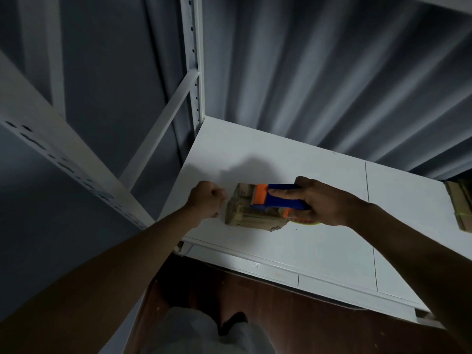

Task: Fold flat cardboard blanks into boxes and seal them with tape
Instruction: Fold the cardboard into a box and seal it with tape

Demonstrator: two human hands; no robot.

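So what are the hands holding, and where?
The right hand grips the tape dispenser by its blue handle. The left hand is curled beside the box; any hold is unclear.

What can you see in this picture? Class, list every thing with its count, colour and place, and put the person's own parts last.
small brown cardboard box: one, on the white shelf, between the hands
blue and orange plastic tape dispenser: one, on top of the box
white shelf board: one, centre
brown cardboard stack: one, right edge of the shelf
white metal rack post: one, behind the shelf
grey curtain: one, background
left hand: fingers curled, just left of the box
right hand: grips the dispenser
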